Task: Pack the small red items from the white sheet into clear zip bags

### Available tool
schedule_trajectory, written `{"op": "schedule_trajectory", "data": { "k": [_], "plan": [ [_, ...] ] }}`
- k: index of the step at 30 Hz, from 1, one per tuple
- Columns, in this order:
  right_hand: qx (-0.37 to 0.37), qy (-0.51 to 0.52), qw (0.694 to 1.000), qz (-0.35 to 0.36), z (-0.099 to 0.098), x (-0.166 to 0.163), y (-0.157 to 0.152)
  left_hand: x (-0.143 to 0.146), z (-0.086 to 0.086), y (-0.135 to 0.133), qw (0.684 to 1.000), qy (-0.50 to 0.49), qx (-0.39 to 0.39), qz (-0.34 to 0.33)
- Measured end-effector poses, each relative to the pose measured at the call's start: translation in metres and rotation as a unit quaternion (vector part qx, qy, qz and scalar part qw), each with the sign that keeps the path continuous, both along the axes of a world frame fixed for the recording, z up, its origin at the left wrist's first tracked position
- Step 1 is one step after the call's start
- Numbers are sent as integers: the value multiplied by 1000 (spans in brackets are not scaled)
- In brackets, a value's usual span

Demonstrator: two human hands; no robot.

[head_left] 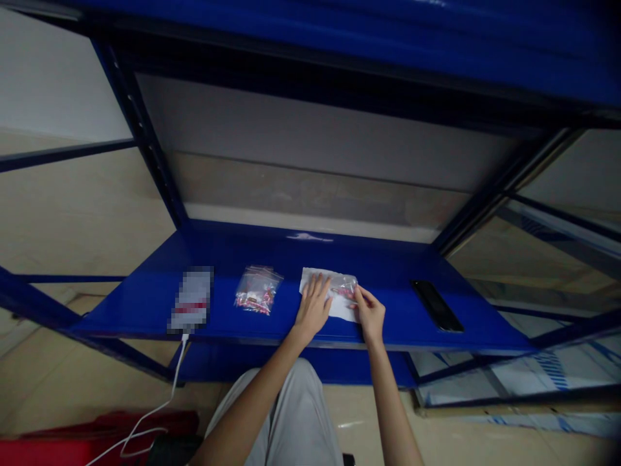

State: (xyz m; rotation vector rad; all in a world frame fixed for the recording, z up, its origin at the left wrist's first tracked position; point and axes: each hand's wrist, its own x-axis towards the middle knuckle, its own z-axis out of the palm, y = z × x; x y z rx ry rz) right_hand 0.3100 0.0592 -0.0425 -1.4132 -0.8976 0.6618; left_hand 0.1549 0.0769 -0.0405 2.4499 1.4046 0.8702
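My left hand (313,305) lies flat, fingers spread, on a white sheet of paper (339,309) on the blue shelf (145,298). My right hand (369,312) pinches the edge of a small clear plastic bag (343,283) with reddish bits inside, which rests on the same paper. A second clear bag of red and pink small parts (257,290) lies apart to the left of my left hand.
A blurred white device (192,300) with a white cable (165,401) hanging off the edge sits at the shelf's left. A black phone (436,305) lies to the right. Blue uprights frame the shelf. A red object (72,440) is on the floor.
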Motion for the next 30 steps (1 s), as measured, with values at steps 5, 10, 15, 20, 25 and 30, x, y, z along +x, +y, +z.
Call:
{"op": "schedule_trajectory", "data": {
  "k": [5,10,15,20,25,30],
  "plan": [
    [16,30,999,-22,0,-3,0,0,-3,-2,1000,3,8,17],
    [22,43,999,3,-3,-2,3,0,-6,1,1000,-3,4,22],
    [35,54,998,5,1,-3,0,-2,1,-2,999,-11,44,19],
    [37,74,997,-5,4,-3,-1,-3,6,-6,997,-8,70,-21],
    [43,59,997,-3,3,-2,0,0,3,-3,999,-10,44,-6],
    [45,46,998,8,1,-3,3,2,1,0,1000,6,22,-8]
  ]
}}
